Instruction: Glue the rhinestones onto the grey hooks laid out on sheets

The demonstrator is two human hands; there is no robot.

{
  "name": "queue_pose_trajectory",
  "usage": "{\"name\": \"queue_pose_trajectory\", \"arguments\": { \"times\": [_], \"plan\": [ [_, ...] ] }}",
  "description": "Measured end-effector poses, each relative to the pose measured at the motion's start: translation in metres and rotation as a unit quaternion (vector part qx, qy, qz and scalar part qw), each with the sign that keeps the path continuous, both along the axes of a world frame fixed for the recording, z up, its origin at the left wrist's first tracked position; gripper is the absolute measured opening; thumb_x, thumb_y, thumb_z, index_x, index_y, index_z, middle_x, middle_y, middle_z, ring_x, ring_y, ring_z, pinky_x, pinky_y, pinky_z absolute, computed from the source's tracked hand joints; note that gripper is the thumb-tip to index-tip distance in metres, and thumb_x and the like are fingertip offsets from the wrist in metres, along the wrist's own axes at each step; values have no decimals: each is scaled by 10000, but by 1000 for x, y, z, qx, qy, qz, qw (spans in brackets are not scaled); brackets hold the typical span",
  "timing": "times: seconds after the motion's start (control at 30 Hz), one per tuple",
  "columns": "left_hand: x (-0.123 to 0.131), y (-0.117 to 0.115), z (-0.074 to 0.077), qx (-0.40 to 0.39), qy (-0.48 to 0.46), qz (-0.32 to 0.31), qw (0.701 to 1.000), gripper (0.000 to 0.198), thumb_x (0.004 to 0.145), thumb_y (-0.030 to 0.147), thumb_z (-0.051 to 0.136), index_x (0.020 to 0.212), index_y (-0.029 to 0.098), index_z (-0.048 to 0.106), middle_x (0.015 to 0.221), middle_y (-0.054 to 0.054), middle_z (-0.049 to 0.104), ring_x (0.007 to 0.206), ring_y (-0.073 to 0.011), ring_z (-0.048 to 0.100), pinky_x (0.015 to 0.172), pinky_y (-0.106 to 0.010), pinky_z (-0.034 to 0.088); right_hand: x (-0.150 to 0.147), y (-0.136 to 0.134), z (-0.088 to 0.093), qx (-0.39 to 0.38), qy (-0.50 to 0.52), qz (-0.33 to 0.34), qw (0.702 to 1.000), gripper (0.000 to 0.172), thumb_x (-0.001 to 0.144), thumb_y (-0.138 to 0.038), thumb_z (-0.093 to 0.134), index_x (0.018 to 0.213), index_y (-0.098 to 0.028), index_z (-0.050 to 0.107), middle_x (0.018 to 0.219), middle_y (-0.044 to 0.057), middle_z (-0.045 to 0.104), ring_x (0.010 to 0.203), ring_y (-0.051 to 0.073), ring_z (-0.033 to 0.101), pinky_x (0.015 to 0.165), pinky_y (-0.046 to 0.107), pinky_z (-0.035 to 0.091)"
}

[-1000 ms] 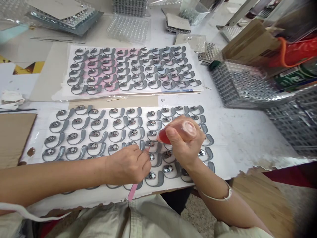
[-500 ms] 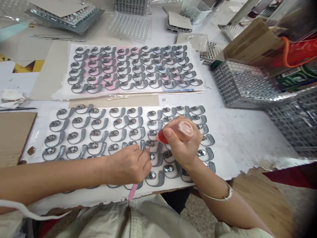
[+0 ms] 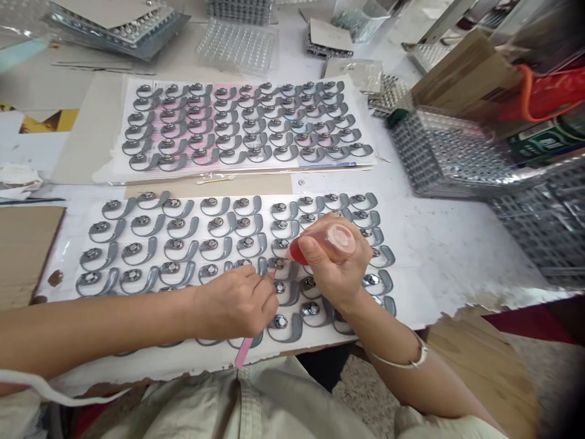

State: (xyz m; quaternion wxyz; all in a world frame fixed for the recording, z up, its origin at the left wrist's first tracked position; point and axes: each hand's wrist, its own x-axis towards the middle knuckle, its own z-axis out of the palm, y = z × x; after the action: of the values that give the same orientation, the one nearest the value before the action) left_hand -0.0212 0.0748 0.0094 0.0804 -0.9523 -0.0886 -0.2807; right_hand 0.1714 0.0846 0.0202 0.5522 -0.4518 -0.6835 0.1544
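Observation:
My left hand (image 3: 242, 302) is closed round pink tweezers (image 3: 244, 352); their tip points at a grey curved piece with a round jewelled metal top (image 3: 279, 264). In my right hand (image 3: 340, 271) is a squeeze bottle (image 3: 326, 242) with red at its nozzle end, tilted on its side. The nozzle points left, close to the same jewelled top; whether it touches cannot be made out. Rows of similar grey curved pieces lie on a white sheet (image 3: 411, 280) under both hands, some hidden by my arms.
Behind lies a second sheet (image 3: 116, 164) with rows of the same pieces. A cotton swab (image 3: 216, 180) rests between the sheets. To the right are stacked clear trays of shiny parts (image 3: 452, 155), a cardboard box (image 3: 466, 79) and an orange-red container (image 3: 557, 94). A clear blister tray (image 3: 237, 47) lies at the back.
Both hands stay almost in place, with the bottle nozzle and tweezers at the same piece. The whole view has shifted very slightly.

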Motion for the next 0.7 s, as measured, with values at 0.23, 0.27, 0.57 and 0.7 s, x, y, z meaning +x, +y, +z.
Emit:
{"name": "queue_pose_trajectory", "arguments": {
  "times": [0.23,0.27,0.57,0.7],
  "plan": [
    [0,0,1,-4,-9,0,1000,144,834,2,545,727,78,603,712,-133,680,540,-159,568,496,-276,472,1,0,-1,9,-15,-4,1000,99,841,-209,672,776,-207,598,611,9,610,566,159,564,543,340,491],
    [0,0,0,-6,-11,-1,1000,145,834,2,544,725,79,601,720,-138,683,534,-159,567,492,-278,473,1,0,-1,15,-17,-5,1000,102,838,-207,675,774,-208,597,610,8,605,564,157,562,536,335,487],
    [-3,3,1,-60,4,13,998,186,881,5,505,758,90,616,713,-100,677,560,-152,564,513,-263,498,1,-2,3,22,-32,-9,999,127,842,-219,672,749,-212,586,618,7,589,552,150,539,503,324,465],
    [-4,7,-1,-107,-11,12,994,233,903,32,480,726,100,616,701,-88,674,559,-146,581,522,-261,515,2,-2,2,28,-38,-7,999,126,836,-215,684,754,-212,588,619,11,588,558,152,544,504,321,464]
  ]
}}
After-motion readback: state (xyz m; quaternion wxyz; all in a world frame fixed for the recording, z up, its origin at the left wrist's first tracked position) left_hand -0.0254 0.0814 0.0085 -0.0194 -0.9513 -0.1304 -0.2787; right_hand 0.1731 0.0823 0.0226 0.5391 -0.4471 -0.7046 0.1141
